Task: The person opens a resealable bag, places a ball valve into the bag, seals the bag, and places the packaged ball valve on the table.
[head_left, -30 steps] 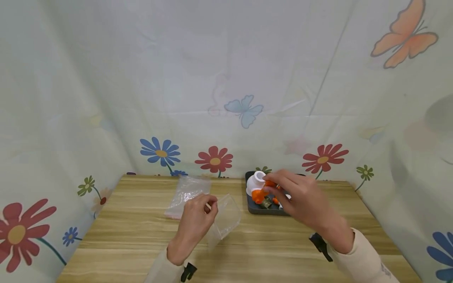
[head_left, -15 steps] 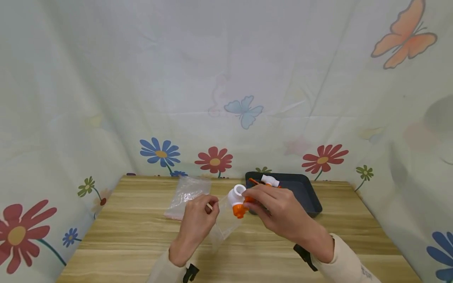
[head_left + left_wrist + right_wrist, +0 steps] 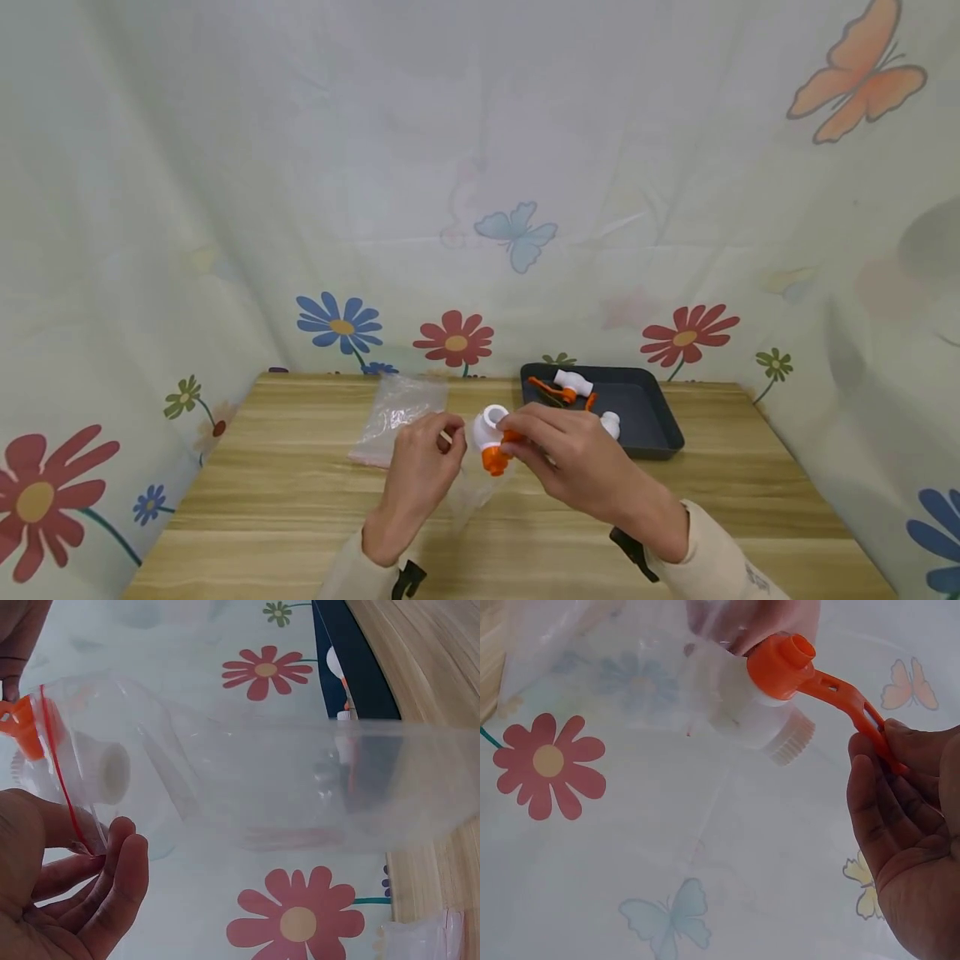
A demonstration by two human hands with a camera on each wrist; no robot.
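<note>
My right hand (image 3: 581,457) pinches the orange handle (image 3: 847,701) of a white plastic ball valve (image 3: 486,432) between thumb and fingers. Its round white body is partly inside the mouth of a clear zip bag (image 3: 247,780), as the left wrist view shows. My left hand (image 3: 422,467) pinches that bag near its red zip line (image 3: 60,765), and the bag hangs down between the hands. In the right wrist view the valve's orange cap (image 3: 780,667) and ribbed white end (image 3: 791,739) stay outside the plastic.
A dark tray (image 3: 645,417) at the back right bears another white valve with an orange handle (image 3: 573,385) and a further white piece (image 3: 610,423). Another clear bag (image 3: 401,412) lies flat at the back left of the wooden table (image 3: 285,500). A patterned curtain (image 3: 375,167) stands behind.
My right hand has lifted the valve out of the tray and carried it left to the bag's mouth. My left hand has barely moved and keeps its pinch on the bag.
</note>
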